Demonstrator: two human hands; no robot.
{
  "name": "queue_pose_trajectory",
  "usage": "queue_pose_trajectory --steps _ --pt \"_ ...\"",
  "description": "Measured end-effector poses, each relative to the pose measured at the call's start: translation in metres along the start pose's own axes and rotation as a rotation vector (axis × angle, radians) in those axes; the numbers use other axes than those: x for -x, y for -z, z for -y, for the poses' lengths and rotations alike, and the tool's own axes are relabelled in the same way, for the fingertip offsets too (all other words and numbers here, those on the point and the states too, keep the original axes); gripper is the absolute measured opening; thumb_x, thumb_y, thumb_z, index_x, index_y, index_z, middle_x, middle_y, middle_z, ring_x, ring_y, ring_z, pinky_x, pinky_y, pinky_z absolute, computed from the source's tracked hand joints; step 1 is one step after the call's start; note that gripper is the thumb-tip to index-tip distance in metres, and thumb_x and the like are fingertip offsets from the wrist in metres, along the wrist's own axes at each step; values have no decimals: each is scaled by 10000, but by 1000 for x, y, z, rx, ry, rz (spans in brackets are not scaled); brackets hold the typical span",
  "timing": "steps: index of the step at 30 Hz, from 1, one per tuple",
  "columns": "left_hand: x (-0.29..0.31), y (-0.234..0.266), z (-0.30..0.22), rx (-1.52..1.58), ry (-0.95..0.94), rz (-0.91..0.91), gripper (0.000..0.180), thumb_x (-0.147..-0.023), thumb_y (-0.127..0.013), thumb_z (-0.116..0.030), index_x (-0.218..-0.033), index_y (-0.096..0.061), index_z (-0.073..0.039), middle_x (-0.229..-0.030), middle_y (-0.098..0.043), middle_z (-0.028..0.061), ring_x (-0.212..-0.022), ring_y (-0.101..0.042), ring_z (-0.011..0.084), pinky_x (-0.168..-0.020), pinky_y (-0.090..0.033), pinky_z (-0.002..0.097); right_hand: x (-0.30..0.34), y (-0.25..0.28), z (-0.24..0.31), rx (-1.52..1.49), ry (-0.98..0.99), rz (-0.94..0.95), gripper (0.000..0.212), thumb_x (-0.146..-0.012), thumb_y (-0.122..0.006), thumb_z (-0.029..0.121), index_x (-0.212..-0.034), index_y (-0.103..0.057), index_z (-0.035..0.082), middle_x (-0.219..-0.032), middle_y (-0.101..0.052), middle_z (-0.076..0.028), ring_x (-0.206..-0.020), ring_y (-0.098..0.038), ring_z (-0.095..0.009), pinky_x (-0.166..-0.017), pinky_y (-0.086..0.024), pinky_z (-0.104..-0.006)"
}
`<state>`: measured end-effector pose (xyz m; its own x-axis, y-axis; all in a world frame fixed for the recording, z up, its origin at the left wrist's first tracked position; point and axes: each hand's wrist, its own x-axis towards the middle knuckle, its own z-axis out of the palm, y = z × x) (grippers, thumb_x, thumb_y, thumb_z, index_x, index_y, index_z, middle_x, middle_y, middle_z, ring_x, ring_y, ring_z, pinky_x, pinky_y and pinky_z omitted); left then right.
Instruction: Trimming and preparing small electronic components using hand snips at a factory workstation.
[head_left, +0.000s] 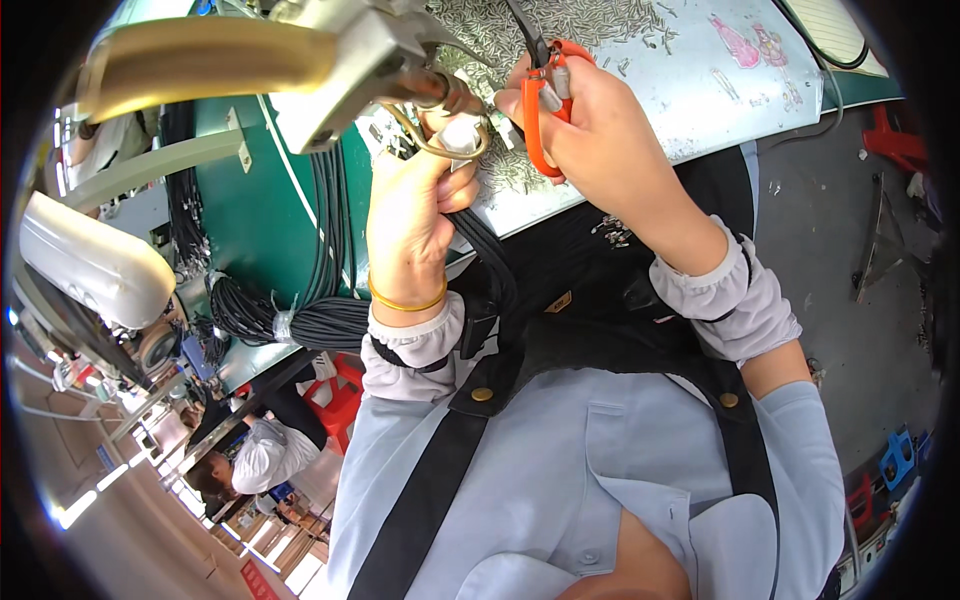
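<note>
My left hand (412, 210) is closed on a bundle of black cables (488, 245), which hangs from below its fingers toward my lap. The cable ends at its fingertips are partly hidden behind a curved metal hook (470, 155) of the bench machine. Close by on the right, my right hand (605, 130) is closed around orange-handled scissors (533, 125), blades pointing up and away. Its thumb and finger reach toward the left hand's fingertips; whether they also pinch a small part cannot be made out. Many small metal pins (600, 25) lie spread around both hands on a pale sheet (690, 125).
The grey machine (350, 70) with its yellowish handle (210, 65) looms at upper left, close to my left hand. Coiled black cables (320, 322) rest on the green table (265, 245). A white lamp-like housing (95, 260) stands farther left. Another person (270, 455) sits beyond, near a red stool (335, 400).
</note>
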<state>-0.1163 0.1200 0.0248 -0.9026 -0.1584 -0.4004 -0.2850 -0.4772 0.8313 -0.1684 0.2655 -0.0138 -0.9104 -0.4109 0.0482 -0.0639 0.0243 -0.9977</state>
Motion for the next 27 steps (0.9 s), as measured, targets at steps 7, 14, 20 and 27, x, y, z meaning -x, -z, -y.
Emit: queue_pose_trajectory --steps 7,14,20,27 --pt "2 -1 1 -23 -49 -5 51 -770 -540 12 -812 -517 -3 -583 -436 -17 -408 -286 19 -359 -192 167 1 -2 1 -9 18 -26 157 -829 -574 143 -896 -508 18 -584 -435 46 -494 -369 -22 -436 -300 -193" --pt "8 -9 1 -101 -78 -68 93 -769 -545 17 -862 -545 13 -618 -464 -6 -416 -296 24 -370 -199 175 3 0 0 46 0 -18 137 -825 -576 139 -867 -521 21 -587 -435 44 -502 -366 -26 -451 -301 -187" --pt "35 -13 12 -42 -138 -29 120 -787 -537 11 -903 -564 24 -685 -527 21 -510 -429 65 -450 -328 195 25 13 7 -132 35 -28 114 -812 -587 118 -801 -519 27 -586 -436 32 -515 -368 -46 -469 -310 -205" --pt "67 -23 37 -334 -312 -52 135 -810 -517 -16 -926 -566 31 -797 -574 64 -666 -540 126 -603 -435 236 54 12 35 373 367 -146 126 -818 -581 118 -790 -510 17 -589 -449 29 -503 -362 -59 -460 -311 -211"
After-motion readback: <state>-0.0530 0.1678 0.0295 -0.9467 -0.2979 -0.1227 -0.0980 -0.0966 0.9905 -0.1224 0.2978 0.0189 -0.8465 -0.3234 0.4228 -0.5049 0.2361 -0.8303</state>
